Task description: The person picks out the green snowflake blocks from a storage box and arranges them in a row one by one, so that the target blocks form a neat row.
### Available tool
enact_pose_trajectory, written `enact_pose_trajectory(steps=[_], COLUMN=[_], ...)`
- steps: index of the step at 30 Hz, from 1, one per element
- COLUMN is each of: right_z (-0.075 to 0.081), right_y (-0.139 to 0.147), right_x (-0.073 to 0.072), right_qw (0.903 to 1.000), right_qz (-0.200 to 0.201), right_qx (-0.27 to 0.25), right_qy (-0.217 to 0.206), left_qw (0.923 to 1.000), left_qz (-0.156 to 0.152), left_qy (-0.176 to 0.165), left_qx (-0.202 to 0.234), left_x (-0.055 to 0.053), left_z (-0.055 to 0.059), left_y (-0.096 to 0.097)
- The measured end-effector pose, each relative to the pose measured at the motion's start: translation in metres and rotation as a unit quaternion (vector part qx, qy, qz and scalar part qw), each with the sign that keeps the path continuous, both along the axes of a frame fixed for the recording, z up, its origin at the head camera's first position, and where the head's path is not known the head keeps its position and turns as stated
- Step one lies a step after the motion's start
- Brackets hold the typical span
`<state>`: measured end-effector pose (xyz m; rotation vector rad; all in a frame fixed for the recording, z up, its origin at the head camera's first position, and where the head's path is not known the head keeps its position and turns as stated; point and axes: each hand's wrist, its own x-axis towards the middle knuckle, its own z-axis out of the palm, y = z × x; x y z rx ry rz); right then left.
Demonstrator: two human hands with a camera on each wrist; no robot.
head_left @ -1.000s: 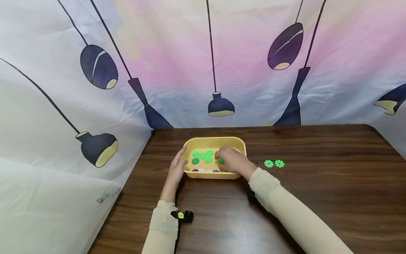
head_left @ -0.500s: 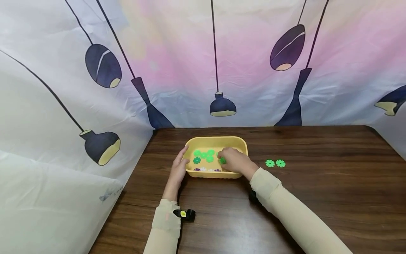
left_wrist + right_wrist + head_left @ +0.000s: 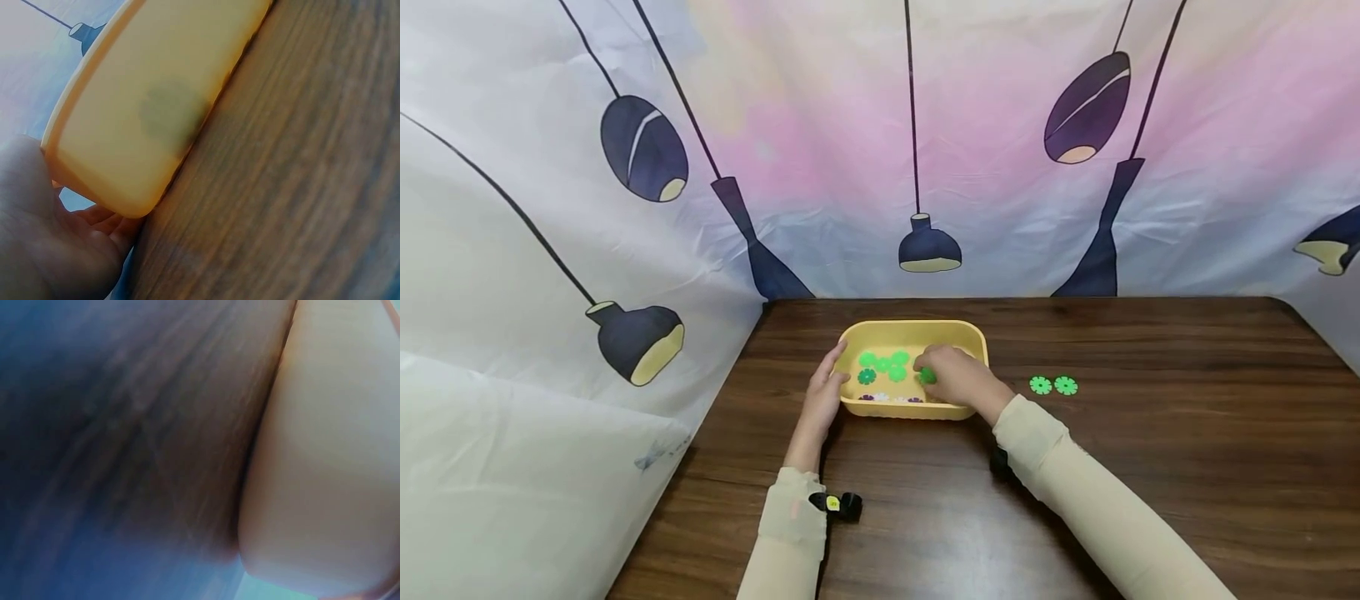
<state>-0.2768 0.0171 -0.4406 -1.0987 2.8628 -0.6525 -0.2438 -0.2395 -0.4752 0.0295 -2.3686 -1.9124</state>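
In the head view a yellow plastic basket [image 3: 917, 412] sits on the table. My left hand [image 3: 822, 400] grips its left end, thumb at the rim; the left wrist view shows the hand [image 3: 69, 231] with its fingers around the corner. Reaching into the basket's right side, my right hand [image 3: 958, 379] pinches a green notched disc [image 3: 927, 377], partly hidden by the fingers. Left of it lie several light green notched discs [image 3: 883, 364] and a darker green disc [image 3: 867, 377]. Purple and white discs [image 3: 882, 398] show along the near wall. The right wrist view shows only the basket wall [image 3: 319, 450] and table.
Two light green notched discs [image 3: 1053, 385] lie side by side on the dark wooden table [image 3: 1150, 467], right of the basket. Behind the table hangs a cloth backdrop [image 3: 842, 150] printed with lamps. A dark shape shows through the basket wall in the left wrist view.
The head view has shifted slightly. My left hand stays at the basket's end, and my right hand stays inside it with the green disc at its fingertips.
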Motion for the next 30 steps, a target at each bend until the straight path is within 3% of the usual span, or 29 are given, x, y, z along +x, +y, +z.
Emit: enact_pose_trajectory(steps=[12,22,30], right_z=[0.003,-0.003,0.007], right_y=[0.004,-0.002,0.003], right_x=[0.002,0.001,-0.002], right_qw=[0.9992,1.0000,0.9994], right_qz=[-0.024,-0.003,0.032], right_qx=[-0.006,0.001,0.001], right_qy=[-0.032,-0.010,-0.012], left_qw=[1.0000,0.9999,0.9999], left_qz=[0.000,-0.009,-0.013], left_qy=[-0.003,0.007,0.010], left_qx=[0.002,0.004,0.005], left_x=[-0.001,0.002,0.001], left_z=[0.001,-0.004,-0.003], left_y=[0.003,-0.002,-0.003])
